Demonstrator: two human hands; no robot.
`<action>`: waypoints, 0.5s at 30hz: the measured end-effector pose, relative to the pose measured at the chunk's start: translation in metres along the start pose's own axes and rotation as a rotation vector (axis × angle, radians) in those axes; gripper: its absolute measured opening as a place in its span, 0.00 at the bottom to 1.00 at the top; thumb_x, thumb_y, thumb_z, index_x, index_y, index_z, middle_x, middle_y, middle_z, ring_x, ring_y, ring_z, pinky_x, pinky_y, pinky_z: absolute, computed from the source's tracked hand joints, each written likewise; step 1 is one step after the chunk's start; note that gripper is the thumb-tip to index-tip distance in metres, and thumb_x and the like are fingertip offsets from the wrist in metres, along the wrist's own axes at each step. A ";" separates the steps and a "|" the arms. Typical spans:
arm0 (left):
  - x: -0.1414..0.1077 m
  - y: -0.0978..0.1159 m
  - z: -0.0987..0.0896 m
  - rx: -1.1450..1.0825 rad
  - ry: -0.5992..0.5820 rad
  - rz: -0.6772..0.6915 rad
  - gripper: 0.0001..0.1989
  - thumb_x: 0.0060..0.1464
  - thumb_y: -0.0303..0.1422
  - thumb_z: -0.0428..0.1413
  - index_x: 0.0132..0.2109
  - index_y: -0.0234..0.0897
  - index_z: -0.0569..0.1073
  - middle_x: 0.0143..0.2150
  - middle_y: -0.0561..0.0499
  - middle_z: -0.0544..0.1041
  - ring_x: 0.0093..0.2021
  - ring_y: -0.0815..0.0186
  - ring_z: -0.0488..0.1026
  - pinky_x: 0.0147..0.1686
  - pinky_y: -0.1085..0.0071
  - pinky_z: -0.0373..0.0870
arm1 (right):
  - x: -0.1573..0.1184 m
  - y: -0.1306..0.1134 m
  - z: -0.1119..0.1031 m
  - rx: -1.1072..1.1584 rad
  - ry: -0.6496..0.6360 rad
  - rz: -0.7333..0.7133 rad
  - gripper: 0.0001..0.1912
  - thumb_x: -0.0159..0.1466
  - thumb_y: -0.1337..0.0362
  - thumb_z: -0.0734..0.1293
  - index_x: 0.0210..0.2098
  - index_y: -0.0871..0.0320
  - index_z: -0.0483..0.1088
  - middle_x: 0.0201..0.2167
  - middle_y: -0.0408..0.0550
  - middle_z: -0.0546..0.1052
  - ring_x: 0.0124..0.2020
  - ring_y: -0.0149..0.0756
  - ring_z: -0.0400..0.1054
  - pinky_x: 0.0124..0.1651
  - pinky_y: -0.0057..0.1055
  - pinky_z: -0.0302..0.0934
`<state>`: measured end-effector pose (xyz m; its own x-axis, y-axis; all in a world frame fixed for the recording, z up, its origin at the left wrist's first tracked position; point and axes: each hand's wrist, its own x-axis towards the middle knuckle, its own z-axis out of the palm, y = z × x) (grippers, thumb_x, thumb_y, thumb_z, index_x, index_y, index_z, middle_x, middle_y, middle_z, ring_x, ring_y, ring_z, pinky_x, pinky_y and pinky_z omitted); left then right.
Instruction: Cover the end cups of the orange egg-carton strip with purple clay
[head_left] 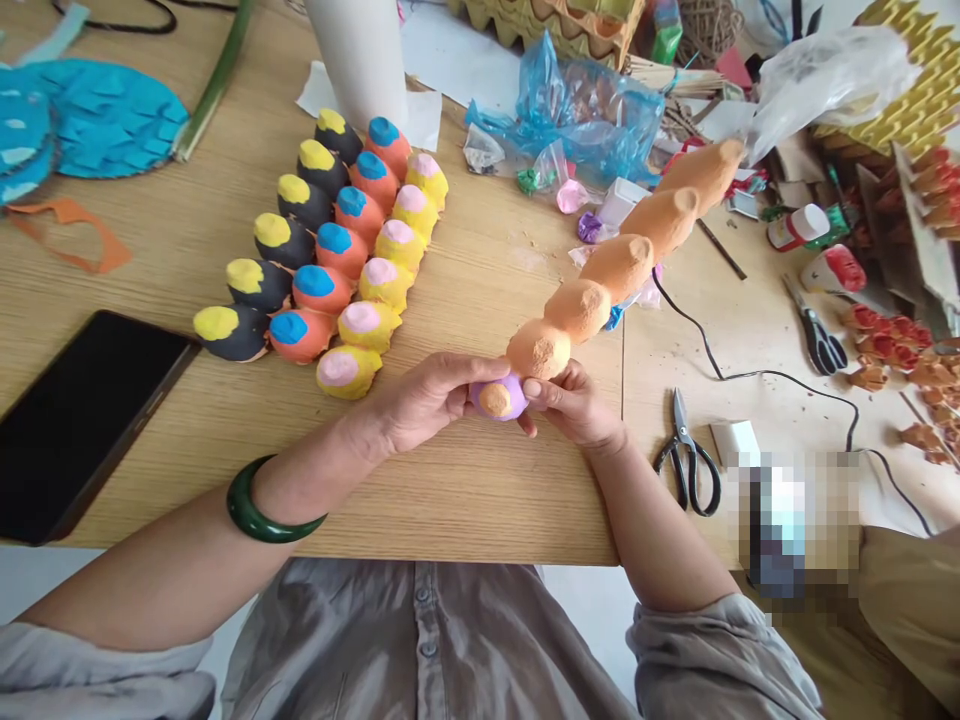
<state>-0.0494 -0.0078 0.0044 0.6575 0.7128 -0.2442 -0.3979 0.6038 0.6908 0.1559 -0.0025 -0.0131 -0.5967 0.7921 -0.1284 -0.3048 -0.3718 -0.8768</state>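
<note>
Between my two hands is a strip of egg carton cups (577,310), bare orange-brown along most of its length. It points away from me to the upper right. Purple clay (514,396) wraps the side of its nearest cup, whose tip remains bare. My left hand (439,400) grips that end cup from the left, thumb on top. From the right, my right hand (577,405) pinches the same end, its thumb pressed on the purple clay. Left of my hands stand joined rows of cups (330,250) coated in black, orange and yellow, with yellow, blue and pink tips.
A dark phone (90,420) lies at the left. Black-handled scissors (688,460) rest to the right, near a black cable (720,375). Behind are a blue plastic bag (570,105), a white cylinder (360,70) and egg trays (555,25). Someone's clothing (911,590) shows at lower right.
</note>
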 end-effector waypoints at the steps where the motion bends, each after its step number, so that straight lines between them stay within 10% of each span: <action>1: 0.000 0.001 -0.001 0.028 -0.002 -0.015 0.15 0.60 0.41 0.66 0.38 0.31 0.87 0.34 0.45 0.85 0.38 0.55 0.84 0.48 0.58 0.83 | 0.000 0.001 0.000 -0.007 -0.004 0.004 0.16 0.62 0.53 0.81 0.35 0.60 0.79 0.29 0.43 0.78 0.25 0.27 0.69 0.22 0.21 0.69; 15: -0.004 0.001 -0.005 0.161 0.064 -0.064 0.17 0.55 0.41 0.69 0.25 0.34 0.78 0.29 0.49 0.81 0.37 0.57 0.84 0.48 0.61 0.79 | 0.000 0.004 0.000 -0.055 -0.014 0.004 0.14 0.61 0.58 0.82 0.39 0.60 0.81 0.30 0.43 0.79 0.28 0.28 0.72 0.26 0.23 0.73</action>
<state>-0.0562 -0.0086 0.0023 0.6343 0.6988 -0.3306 -0.2455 0.5876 0.7710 0.1547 -0.0040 -0.0166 -0.6083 0.7836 -0.1263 -0.2610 -0.3478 -0.9005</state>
